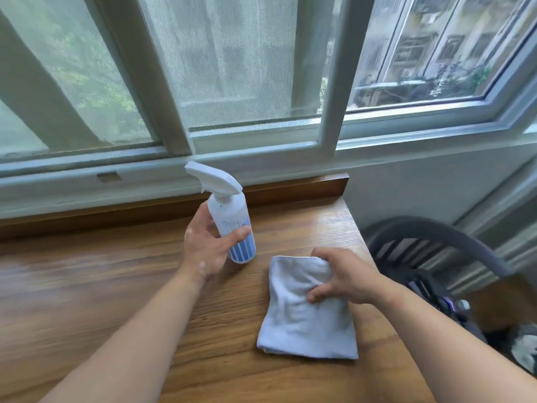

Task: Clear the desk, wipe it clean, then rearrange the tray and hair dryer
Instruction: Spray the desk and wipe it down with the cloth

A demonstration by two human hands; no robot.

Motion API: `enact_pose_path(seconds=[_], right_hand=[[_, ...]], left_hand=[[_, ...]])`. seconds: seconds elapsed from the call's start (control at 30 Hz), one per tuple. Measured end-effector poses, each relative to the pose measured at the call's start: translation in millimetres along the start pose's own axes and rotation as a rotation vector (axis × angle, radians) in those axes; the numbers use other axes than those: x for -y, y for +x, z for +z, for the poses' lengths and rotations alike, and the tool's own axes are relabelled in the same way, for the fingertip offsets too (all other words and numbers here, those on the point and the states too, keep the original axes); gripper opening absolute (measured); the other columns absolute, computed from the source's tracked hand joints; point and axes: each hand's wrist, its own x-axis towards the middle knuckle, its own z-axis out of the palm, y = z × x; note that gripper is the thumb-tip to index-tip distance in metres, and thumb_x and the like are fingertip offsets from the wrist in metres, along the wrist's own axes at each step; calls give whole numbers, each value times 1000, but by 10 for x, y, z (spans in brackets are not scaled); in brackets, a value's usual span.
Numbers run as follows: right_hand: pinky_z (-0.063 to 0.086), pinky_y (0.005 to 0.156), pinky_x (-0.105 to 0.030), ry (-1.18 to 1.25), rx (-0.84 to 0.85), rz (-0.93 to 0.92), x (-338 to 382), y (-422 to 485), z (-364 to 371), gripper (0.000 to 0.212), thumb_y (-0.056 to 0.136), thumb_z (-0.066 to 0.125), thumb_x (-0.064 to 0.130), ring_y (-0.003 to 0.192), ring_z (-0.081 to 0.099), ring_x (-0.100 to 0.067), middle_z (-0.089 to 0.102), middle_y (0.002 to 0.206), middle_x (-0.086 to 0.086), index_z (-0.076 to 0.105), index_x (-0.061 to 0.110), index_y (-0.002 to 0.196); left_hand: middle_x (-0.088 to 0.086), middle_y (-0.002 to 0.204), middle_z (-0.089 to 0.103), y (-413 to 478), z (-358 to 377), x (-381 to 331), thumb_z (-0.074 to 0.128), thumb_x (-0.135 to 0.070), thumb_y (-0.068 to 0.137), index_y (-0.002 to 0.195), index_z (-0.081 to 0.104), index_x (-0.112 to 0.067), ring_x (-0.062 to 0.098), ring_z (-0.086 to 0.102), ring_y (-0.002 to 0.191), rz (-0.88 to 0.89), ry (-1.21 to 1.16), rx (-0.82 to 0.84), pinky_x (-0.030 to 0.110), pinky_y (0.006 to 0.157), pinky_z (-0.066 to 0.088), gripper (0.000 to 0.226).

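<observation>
A white spray bottle [229,216] with blue stripes near its base stands tilted on the wooden desk [87,301], nozzle pointing left. My left hand [207,242] is wrapped around its lower body. A folded light grey cloth [302,315] lies flat on the desk near the right edge. My right hand [345,276] pinches the cloth's upper right corner. Neither the tray nor the hair dryer can be made out with certainty.
A raised wooden ledge [290,189] runs along the desk's back below the window frame [261,146]. A dark chair back [436,245] stands right of the desk, with dark objects [453,306] beneath it. The desk's right edge lies just past the cloth.
</observation>
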Motion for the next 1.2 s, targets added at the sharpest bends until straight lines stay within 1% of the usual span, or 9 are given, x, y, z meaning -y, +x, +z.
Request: enact_pose_path(seconds=[0.1,0.37,0.57,0.73,0.83,0.9,1.0,1.1,1.2], right_hand=[[51,75,-29,-7,46,-28,-103,88,-173,52,54,95,48,83,62,-6,69,86,11,61,23,84],[54,80,-33,1,63,-54,-330,360,-390,54,52,96,47,87,64,-6,70,91,10,64,24,89],[50,72,-20,79,22,-47,-467,439,-427,53,51,98,45,86,63,-5,70,90,10,65,27,88],[51,86,-21,165,8,-19,-585,401,-395,52,61,95,38,97,64,2,69,101,19,68,33,105],[40,102,-15,146,0,-1,-673,383,-388,66,68,92,36,119,54,5,61,123,23,61,36,126],[33,100,-7,135,-10,1,-691,369,-403,70,70,91,34,126,48,6,57,130,25,57,40,130],[35,102,-17,141,-36,15,-676,341,-395,79,69,92,34,129,46,2,55,129,25,51,46,135],[35,102,-21,157,-102,38,-635,279,-336,90,68,93,34,128,47,-3,53,129,23,43,48,142],[30,107,-19,51,-237,33,-655,125,-261,94,75,87,39,138,36,-3,34,153,14,32,41,152]], left_hand=[[-11,110,74,133,166,-17,95,-20,67,119,64,-42,15,69,107,-34,18,-5,41,95,57,64],[-4,117,71,483,552,-202,87,-12,74,130,61,-24,18,66,110,5,211,106,41,96,56,62],[-4,116,67,630,543,-241,66,-44,57,133,52,-33,22,64,112,41,299,200,42,90,58,78],[-8,119,65,562,581,-170,96,-36,63,138,50,-30,13,62,108,-6,339,126,31,91,53,88],[-4,111,64,564,584,-178,91,-19,72,134,55,-20,18,61,105,-24,377,32,28,85,46,71],[-3,106,63,580,514,-200,87,-15,74,130,57,-19,19,61,101,-51,424,11,27,83,43,63],[-1,106,66,629,376,-144,87,-15,73,124,58,-20,23,64,104,-88,443,1,30,84,45,59],[-5,115,64,630,304,-91,89,-17,72,132,52,-22,18,60,112,-83,406,49,32,91,47,71],[-4,133,52,344,359,39,85,-25,79,143,39,-14,14,52,119,-176,413,-20,32,99,43,79]])
